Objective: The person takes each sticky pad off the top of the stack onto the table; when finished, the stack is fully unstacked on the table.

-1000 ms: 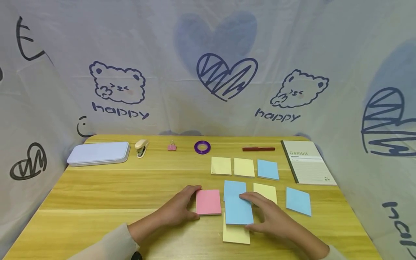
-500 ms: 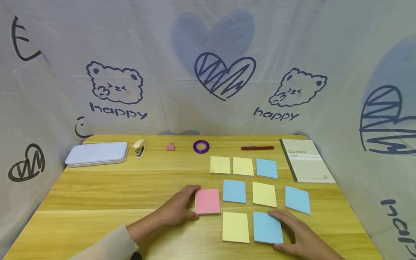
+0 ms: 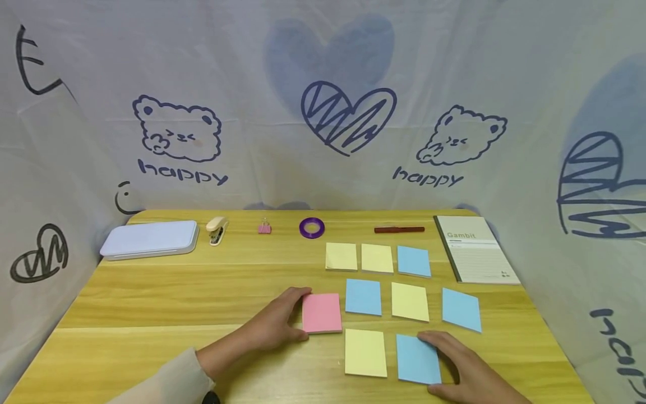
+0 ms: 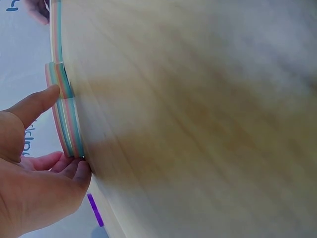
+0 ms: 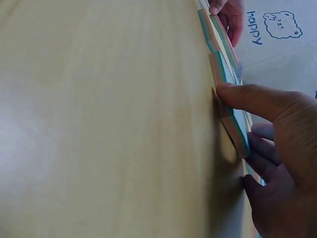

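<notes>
In the head view, my left hand holds a pink sticky note pad between thumb and fingers at its left side. The left wrist view shows that pad's striped, many-coloured edge. My right hand grips a blue sticky note pad at the front right, thumb on its near edge and fingers on its far edge. A yellow pad lies just left of this blue one. Behind them are another blue pad, a yellow pad and a blue pad toward the right.
Farther back sit two yellow pads and a blue pad. Along the table's rear stand a white case, stapler, pink binder clip, purple ring, dark red pen and notebook.
My right hand has carried the blue pad from over the middle pads to the front right, then shifted it slightly further right and nearer. The left hand stays at the pink pad.
</notes>
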The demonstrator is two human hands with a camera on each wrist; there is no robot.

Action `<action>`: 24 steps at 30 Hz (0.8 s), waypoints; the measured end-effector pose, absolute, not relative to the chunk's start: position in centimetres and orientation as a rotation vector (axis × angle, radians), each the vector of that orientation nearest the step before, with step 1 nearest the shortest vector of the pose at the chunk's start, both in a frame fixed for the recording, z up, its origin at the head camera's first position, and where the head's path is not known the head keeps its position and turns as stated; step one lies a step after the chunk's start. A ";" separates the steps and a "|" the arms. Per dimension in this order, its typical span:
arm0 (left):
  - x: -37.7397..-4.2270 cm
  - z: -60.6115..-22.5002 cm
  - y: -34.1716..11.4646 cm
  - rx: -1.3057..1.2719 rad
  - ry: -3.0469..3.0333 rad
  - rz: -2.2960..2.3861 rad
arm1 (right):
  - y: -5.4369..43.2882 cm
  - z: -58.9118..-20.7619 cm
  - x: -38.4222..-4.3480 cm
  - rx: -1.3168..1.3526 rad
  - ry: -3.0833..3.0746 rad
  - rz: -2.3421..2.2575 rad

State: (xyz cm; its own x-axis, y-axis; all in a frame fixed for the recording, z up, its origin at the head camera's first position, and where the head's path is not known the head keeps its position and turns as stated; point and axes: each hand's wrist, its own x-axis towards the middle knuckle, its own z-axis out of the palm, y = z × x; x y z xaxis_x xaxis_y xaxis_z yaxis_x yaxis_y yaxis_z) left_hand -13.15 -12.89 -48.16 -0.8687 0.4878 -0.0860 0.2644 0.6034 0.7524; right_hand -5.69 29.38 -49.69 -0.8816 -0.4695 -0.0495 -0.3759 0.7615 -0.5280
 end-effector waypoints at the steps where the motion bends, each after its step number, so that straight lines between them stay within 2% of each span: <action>1: -13.2 -48.1 -12.9 0.614 2.549 1.130 | 29.4 -49.5 -5.8 -0.679 2.781 -0.774; 11: -13.2 -48.2 -13.0 0.625 2.530 1.152 | 27.2 -46.6 -9.0 -0.887 2.833 -0.838; 24: -13.3 -48.2 -13.3 0.668 2.522 1.134 | 18.6 -46.7 -14.8 -0.951 2.563 -0.939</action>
